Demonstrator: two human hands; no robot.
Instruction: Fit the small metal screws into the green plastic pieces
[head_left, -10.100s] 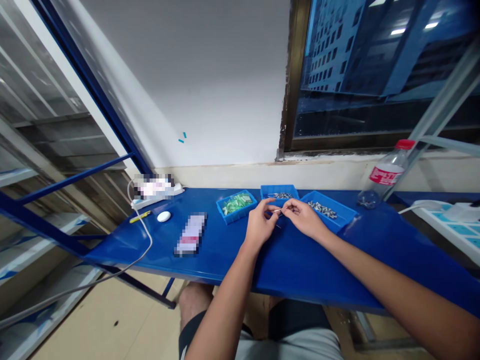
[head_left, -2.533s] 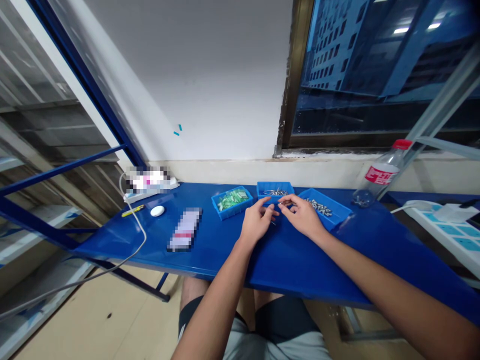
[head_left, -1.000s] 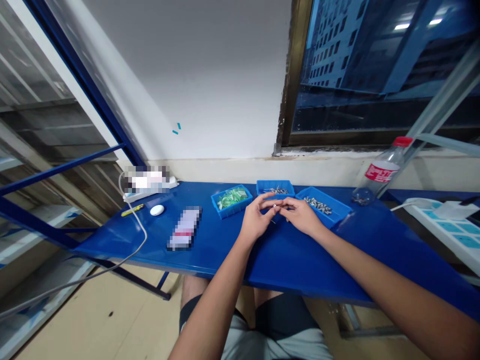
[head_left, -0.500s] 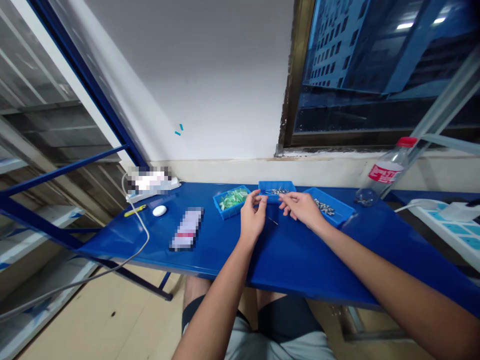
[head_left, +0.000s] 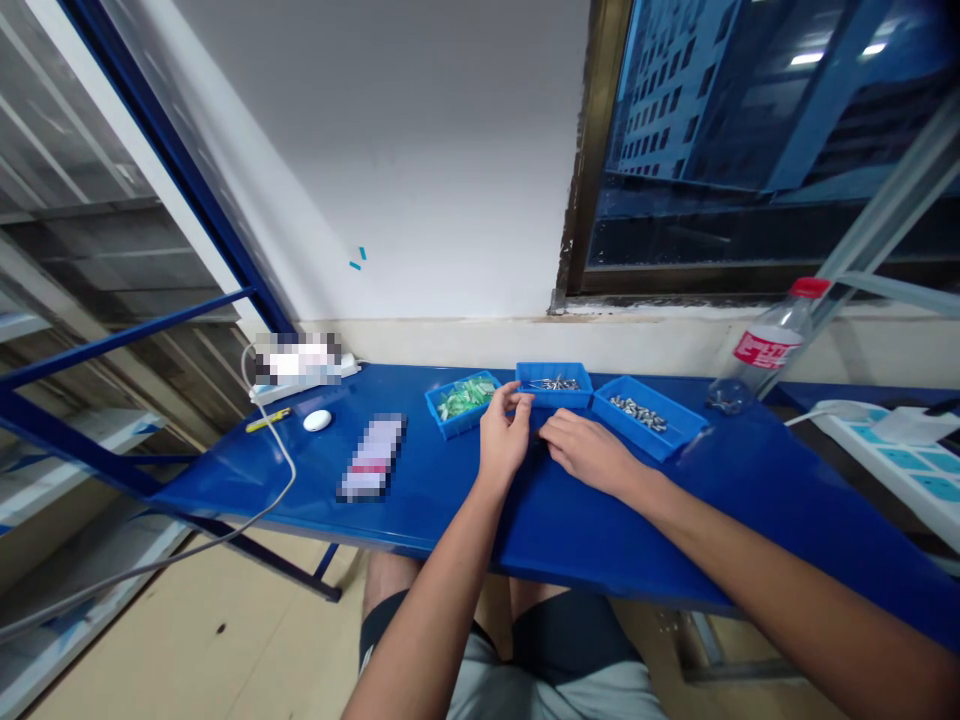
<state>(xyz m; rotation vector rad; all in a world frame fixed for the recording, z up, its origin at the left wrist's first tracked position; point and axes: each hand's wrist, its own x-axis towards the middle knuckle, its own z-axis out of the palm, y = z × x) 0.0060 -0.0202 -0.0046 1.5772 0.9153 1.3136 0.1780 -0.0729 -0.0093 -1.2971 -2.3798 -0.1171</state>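
My left hand (head_left: 505,432) is held over the blue table, fingers curled toward the thumb in a pinch. Whatever may be between those fingertips is too small to make out. Just right of it, my right hand (head_left: 589,448) is lowered to the tabletop with its fingers bent together and their tips hidden. Behind the hands stands a blue bin (head_left: 555,398) of thin metal pieces (head_left: 559,383). Left of it, another blue bin (head_left: 450,432) holds green-and-white pieces (head_left: 466,396). The right-hand blue bin (head_left: 679,430) contains small silver metal parts (head_left: 637,412).
On the blue table (head_left: 450,500) lie a blurred phone (head_left: 373,455), a white oval object (head_left: 317,420) and a yellow cutter (head_left: 268,420). A red-capped plastic bottle (head_left: 769,350) stands at the right rear. A cable (head_left: 289,480) hangs over the left edge; a power strip (head_left: 892,450) lies far right.
My right hand has come down from the bins to the tabletop, over the spot where a thin metal piece lay. That piece is now hidden. My left hand has hardly moved.
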